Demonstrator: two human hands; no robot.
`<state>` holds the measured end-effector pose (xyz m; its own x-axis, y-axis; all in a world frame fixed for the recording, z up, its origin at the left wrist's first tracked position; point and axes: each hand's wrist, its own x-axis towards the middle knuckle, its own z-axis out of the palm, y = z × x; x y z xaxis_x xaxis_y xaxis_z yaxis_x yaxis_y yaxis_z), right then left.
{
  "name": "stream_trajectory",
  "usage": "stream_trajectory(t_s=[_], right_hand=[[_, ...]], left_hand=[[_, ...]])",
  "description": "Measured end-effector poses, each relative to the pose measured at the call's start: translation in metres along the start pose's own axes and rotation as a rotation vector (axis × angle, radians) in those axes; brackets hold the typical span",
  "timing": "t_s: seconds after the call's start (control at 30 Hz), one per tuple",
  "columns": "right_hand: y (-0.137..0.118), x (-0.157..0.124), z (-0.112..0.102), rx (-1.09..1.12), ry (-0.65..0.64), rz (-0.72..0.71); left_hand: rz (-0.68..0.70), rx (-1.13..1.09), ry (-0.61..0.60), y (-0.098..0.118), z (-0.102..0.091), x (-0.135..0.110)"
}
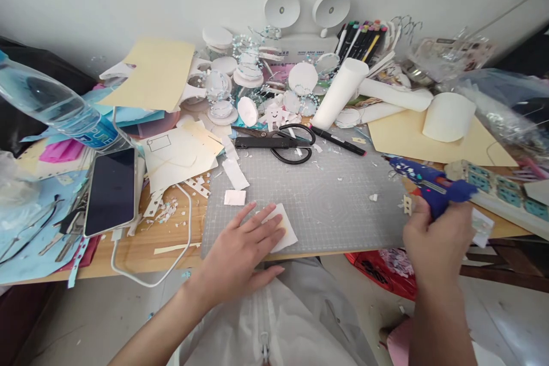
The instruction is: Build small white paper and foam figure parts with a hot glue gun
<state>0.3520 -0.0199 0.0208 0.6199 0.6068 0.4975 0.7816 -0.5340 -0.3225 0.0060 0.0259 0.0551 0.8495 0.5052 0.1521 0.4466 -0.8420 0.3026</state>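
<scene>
My left hand point(251, 249) lies with fingers spread on a small white square of paper or foam point(286, 235) at the front of the grey cutting mat point(334, 200). Its fingertips cover part of the square. At the right, my right hand point(440, 234) is wrapped round a blue hot glue gun point(437, 186), whose nozzle points left over the mat's right edge. A little cream cut-out piece point(407, 204) shows beside the right thumb. A small white rectangle point(235, 198) sits left of the square, near a white strip point(235, 174).
Black-handled scissors point(294, 143), a black utility knife point(261, 142) and a black marker point(338, 140) lie along the mat's back. A phone point(112, 191) and tilted water bottle point(55, 106) are at left. A power strip point(501, 189) is at right. White rolls point(341, 94) and small crafts crowd the back.
</scene>
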Motion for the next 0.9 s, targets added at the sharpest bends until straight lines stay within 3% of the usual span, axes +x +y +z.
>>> stream_trajectory(t_s=[0.27,0.4,0.5,0.73,0.9], right_hand=[[-0.031,-0.019,-0.038,0.238,0.082,0.139],[-0.048,-0.025,-0.044,0.235,0.03,0.289],[-0.056,-0.034,-0.042,0.239,-0.018,0.315],[-0.058,-0.06,-0.022,0.289,-0.245,0.162],[-0.064,-0.065,-0.016,0.298,-0.33,-0.008]], left_hand=[[-0.051,0.044,0.006,-0.004,0.004,0.0],[-0.11,0.089,0.034,0.001,0.012,0.001],[-0.199,0.13,0.098,0.012,0.023,0.003],[-0.429,0.207,0.234,0.047,0.044,0.011],[-0.448,0.154,0.275,0.042,0.038,0.009]])
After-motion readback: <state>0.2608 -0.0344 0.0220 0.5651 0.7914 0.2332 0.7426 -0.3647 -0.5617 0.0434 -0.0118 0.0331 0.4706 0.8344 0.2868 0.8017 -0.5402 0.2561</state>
